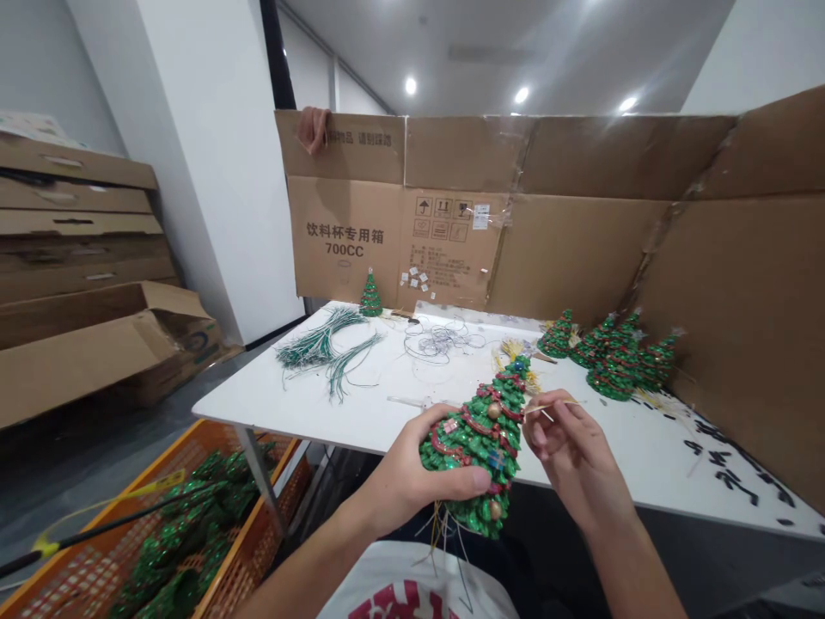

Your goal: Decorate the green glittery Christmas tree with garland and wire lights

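A person's left hand [409, 468] grips a green glitter Christmas-tree ornament [483, 451] with fingers curled around its far side and thumb laid across the front, holding it just off the near edge of a white table [271, 404]. The tree's long axis tilts slightly, tip up and toward the table, base down toward the person, with loose pale wires [442, 537] hanging below. The right hand [571, 456] pinches a thin pale strand [555, 406] between thumb and forefinger, other fingers loosely curled, just beside the tree. On the table lie green wire bundles [319, 344] and a silver wire tangle [442, 340], with a cluster of similar trees [609, 357] toward its right end. An orange plastic crate [258, 490] of green pieces [180, 524] sits below its left corner.
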The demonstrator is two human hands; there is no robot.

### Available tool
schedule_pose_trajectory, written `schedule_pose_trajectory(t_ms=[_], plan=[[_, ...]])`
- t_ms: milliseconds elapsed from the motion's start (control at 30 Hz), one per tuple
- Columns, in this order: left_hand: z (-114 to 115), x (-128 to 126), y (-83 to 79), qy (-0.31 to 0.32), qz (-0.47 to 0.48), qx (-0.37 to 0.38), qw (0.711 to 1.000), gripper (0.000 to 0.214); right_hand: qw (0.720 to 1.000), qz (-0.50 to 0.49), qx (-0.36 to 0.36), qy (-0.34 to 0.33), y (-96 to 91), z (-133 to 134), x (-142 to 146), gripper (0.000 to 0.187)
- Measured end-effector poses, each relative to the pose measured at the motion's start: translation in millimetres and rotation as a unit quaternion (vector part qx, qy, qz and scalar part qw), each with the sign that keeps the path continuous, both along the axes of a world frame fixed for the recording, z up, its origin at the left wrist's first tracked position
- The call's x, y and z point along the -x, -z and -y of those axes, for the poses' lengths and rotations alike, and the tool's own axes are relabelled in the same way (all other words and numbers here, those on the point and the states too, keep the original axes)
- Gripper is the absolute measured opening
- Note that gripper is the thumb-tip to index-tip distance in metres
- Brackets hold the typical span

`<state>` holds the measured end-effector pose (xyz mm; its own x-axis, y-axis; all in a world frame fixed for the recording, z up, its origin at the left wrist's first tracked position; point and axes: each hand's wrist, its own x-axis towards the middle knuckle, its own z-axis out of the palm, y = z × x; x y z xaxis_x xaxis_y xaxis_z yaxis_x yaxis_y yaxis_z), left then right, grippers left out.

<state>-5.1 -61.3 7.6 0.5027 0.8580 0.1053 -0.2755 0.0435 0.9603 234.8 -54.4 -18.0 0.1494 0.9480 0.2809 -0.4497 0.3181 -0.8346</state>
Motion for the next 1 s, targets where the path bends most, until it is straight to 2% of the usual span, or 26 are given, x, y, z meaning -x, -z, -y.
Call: schedule_pose_trajectory(t_ms=[200, 400, 700, 833, 1000], plan=[[-1, 1, 4.2, -0.009, -0.002, 0.022, 1.0, 0.078, 1.0, -0.023, -0.009, 0.014, -2.5, 2, -2, 0.023], [0, 1, -2.1, 0.009, 0.025, 0.009, 1.0, 0.07, 0.999, -0.03, -0.009, -0.007, -2.5, 6, 0, 0.028], [-3, 5, 0.8, 0.015, 0.038, -0.027, 0.999, 0.068, 0.999, 0.03, -0.006, -0.034, 7.6, 9, 27, 0.021], [-6, 9, 4.1, 0.028, 0.042, -0.042, 0.998, 0.065, 0.999, 0.043, -0.025, -0.021, 11.7, 10, 38, 0.02], [-14, 17, 6.9, 0.05, 0.057, -0.072, 0.995, 0.068, 0.997, 0.043, -0.065, 0.028, 9.4, 10, 39, 0.016]])
